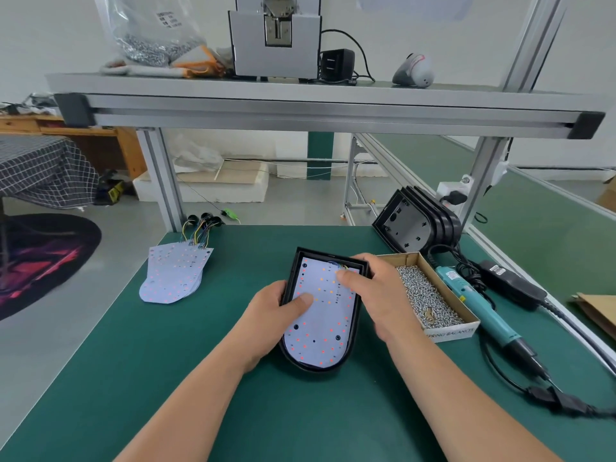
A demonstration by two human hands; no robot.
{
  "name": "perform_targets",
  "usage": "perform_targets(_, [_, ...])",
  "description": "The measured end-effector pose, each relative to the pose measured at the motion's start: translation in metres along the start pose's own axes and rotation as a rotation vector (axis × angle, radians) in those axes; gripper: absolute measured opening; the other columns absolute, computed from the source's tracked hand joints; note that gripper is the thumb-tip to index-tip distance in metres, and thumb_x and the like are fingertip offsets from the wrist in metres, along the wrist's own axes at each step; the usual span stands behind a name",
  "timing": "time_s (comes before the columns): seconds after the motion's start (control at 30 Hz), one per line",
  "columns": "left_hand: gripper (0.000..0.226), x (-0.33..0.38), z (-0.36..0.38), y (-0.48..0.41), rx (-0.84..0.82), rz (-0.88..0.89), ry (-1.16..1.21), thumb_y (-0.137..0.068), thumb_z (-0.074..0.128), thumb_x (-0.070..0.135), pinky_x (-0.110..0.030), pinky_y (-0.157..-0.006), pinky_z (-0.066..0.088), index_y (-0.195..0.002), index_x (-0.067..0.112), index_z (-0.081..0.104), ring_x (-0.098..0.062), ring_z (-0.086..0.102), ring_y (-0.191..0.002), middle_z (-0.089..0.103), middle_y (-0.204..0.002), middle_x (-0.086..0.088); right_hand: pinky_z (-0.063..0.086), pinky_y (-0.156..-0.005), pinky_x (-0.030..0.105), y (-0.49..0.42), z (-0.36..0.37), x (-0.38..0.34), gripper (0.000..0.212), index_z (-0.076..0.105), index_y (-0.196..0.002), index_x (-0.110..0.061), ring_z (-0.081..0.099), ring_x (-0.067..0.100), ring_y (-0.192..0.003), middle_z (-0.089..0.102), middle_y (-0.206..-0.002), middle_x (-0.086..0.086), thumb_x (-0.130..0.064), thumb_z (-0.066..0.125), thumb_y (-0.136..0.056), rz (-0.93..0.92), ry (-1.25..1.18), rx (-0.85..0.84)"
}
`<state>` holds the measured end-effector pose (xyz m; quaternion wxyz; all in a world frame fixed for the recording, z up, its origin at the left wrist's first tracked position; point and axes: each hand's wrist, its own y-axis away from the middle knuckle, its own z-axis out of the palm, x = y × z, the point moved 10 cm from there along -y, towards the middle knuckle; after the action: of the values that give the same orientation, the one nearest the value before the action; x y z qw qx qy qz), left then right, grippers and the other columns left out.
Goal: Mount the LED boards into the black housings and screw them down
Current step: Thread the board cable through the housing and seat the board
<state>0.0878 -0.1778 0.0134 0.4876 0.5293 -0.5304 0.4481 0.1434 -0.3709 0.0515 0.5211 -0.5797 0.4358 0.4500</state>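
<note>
Now the left hand (271,310) and right hand (378,295) grip the black round-ended housing (316,367), thumbs pressing the white LED board (320,331) down, seemingly seating it

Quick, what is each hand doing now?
Left hand: grips the black housing, thumb on the LED board.
Right hand: grips the black housing too, thumb on LED board.

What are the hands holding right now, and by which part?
Both hold the black housing: the left hand grips its left edge, the right hand its upper right edge, each thumb pressing the LED board inside.
</note>
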Motion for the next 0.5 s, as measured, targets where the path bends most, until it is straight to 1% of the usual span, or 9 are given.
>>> perform_targets(0.07, [0.025,-0.001,0.004,0.001,-0.052,-0.007,-0.005,-0.093,0.068,0.037,-0.033,-0.083,0.061,-0.113,0.024,0.076,-0.016,0.078,-0.098,0.081,-0.111,0.003,0.052,-0.068,0.014,0.001,-0.001,0.000,0.017,0.076,-0.091,-0.026,0.073,0.009,-0.082,0.079,-0.089,-0.003,-0.010,0.080,-0.085,0.000,-0.003,0.003])
perform_targets(0.17, [0.033,0.002,0.001,0.001,-0.026,0.002,0.014,-0.091,0.068,0.033,-0.049,-0.097,0.060,-0.119,0.017,0.073,-0.026,0.077,-0.107,0.081,-0.114,-0.001,0.051,-0.069,0.012,0.001,-0.001,-0.003,0.021,0.075,-0.098,-0.028,0.074,0.007,-0.086,0.078,-0.093,-0.008,-0.015,0.082,-0.083,-0.015,0.014,0.005])
perform_targets(0.23, [0.035,0.003,0.001,0.001,-0.012,0.021,-0.009,-0.090,0.068,0.035,-0.054,-0.100,0.059,-0.118,0.016,0.072,-0.027,0.077,-0.107,0.081,-0.114,-0.002,0.051,-0.069,0.012,0.000,-0.001,-0.005,0.022,0.073,-0.099,-0.028,0.073,0.006,-0.084,0.078,-0.091,-0.009,-0.013,0.082,-0.086,-0.026,0.028,-0.009])
perform_targets(0.3, [0.039,0.001,0.002,0.000,-0.024,0.013,-0.003,-0.090,0.068,0.041,-0.054,-0.101,0.058,-0.119,0.016,0.072,-0.026,0.077,-0.107,0.080,-0.115,-0.003,0.051,-0.068,0.013,0.000,-0.001,-0.003,0.021,0.073,-0.095,-0.027,0.071,0.005,-0.080,0.077,-0.087,-0.009,-0.009,0.081,-0.087,-0.007,0.031,-0.024])
perform_targets(0.37, [0.051,-0.003,0.009,0.000,-0.104,-0.016,0.067,-0.095,0.059,0.059,-0.046,-0.101,0.060,-0.122,0.019,0.075,-0.023,0.076,-0.110,0.078,-0.123,-0.004,0.051,-0.069,0.016,-0.001,-0.002,0.002,0.019,0.073,-0.094,-0.022,0.070,0.006,-0.078,0.076,-0.084,-0.008,-0.006,0.081,-0.087,0.039,0.023,-0.044])
perform_targets(0.4, [0.063,-0.004,0.010,0.000,-0.119,-0.031,0.092,-0.097,0.048,0.071,-0.041,-0.096,0.062,-0.122,0.020,0.077,-0.020,0.076,-0.107,0.078,-0.122,-0.002,0.052,-0.071,0.020,0.000,-0.002,0.005,0.017,0.073,-0.095,-0.018,0.070,0.008,-0.079,0.076,-0.085,-0.007,-0.006,0.081,-0.087,0.069,0.010,-0.060])
perform_targets(0.43, [0.077,-0.007,0.006,-0.002,-0.082,-0.049,0.089,-0.094,0.038,0.082,-0.036,-0.084,0.062,-0.117,0.021,0.078,-0.018,0.076,-0.096,0.079,-0.113,0.001,0.052,-0.075,0.025,0.000,-0.002,0.007,0.016,0.074,-0.097,-0.015,0.071,0.011,-0.081,0.077,-0.087,-0.003,-0.006,0.081,-0.086,0.100,-0.005,-0.081])
perform_targets(0.47, [0.087,-0.009,-0.001,-0.003,-0.019,-0.064,0.077,-0.089,0.033,0.090,-0.030,-0.070,0.057,-0.110,0.020,0.079,-0.017,0.070,-0.080,0.078,-0.099,0.002,0.054,-0.078,0.030,0.000,-0.003,0.008,0.017,0.075,-0.098,-0.013,0.071,0.015,-0.084,0.077,-0.090,0.002,-0.006,0.082,-0.084,0.124,-0.015,-0.104])
perform_targets(0.5, [0.091,-0.012,-0.008,-0.005,0.043,-0.063,0.041,-0.084,0.031,0.094,-0.027,-0.063,0.051,-0.104,0.019,0.079,-0.017,0.062,-0.069,0.076,-0.088,0.001,0.055,-0.081,0.034,0.001,-0.003,0.008,0.018,0.075,-0.098,-0.013,0.071,0.018,-0.086,0.077,-0.092,0.005,-0.008,0.083,-0.082,0.139,-0.018,-0.131])
